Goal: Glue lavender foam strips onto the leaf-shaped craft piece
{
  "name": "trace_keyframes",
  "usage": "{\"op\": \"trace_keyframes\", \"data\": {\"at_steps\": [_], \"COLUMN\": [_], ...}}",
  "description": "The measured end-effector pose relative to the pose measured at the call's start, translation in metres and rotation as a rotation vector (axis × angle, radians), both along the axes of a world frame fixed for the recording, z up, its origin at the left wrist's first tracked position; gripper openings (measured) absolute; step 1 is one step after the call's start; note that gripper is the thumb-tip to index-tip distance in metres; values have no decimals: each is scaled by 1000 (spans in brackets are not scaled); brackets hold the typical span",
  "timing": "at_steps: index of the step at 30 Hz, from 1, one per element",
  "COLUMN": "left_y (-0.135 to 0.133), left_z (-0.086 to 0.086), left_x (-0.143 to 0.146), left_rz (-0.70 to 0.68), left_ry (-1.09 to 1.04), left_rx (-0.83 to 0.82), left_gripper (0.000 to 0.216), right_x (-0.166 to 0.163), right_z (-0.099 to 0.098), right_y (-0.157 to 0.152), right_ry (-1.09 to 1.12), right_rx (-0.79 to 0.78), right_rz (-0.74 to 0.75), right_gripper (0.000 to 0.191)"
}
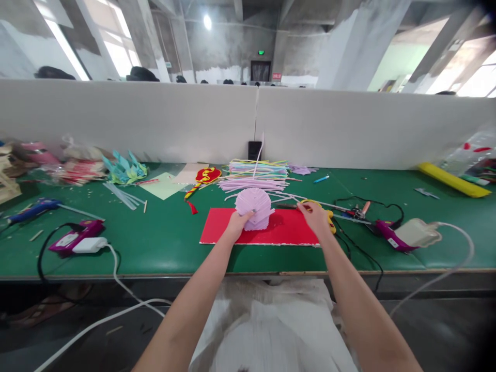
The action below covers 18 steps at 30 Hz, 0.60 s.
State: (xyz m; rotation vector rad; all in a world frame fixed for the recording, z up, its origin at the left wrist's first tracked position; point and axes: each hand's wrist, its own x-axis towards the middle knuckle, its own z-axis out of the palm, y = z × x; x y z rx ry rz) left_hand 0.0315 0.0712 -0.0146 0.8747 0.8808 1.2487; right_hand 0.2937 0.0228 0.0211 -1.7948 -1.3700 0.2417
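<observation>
My left hand is closed on a pale lilac fan-shaped piece made of many narrow overlapping strips, thumb on its front. The piece stands upright over a red board with a white edge. At the board's right end, my right hand has its fingers pinched together; what they hold, if anything, is too small to make out. Beside and partly behind that hand lies a tool with yellow handles. Just beyond the board, lilac strips lie in a pile, with multicoloured strips behind them.
On the green table, a blue glue gun and a purple power strip lie left. A red ornament lies left of the strips. At right are another purple power strip, cables and a yellow packet. A white partition stands behind.
</observation>
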Motion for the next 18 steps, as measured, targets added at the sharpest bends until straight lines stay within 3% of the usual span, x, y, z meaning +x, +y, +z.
{"op": "trace_keyframes", "data": {"at_steps": [7,13,18], "left_y": [4,-1,-3], "left_z": [0,12,18], "left_x": [2,-1,-3], "left_rz": [61,78,103], "left_ry": [-83,-170,-210], "left_rx": [-33,-57,-68], "left_gripper": [59,52,46], "right_x": [83,91,94], "right_z": [-6,-23,-18], "right_y": [-24,-25,-23], "right_ry": [-199,-233,-253], "right_rx": [-331,-473,-466], "right_rz": [-243,-144,-129], "right_gripper": [37,37,35]}}
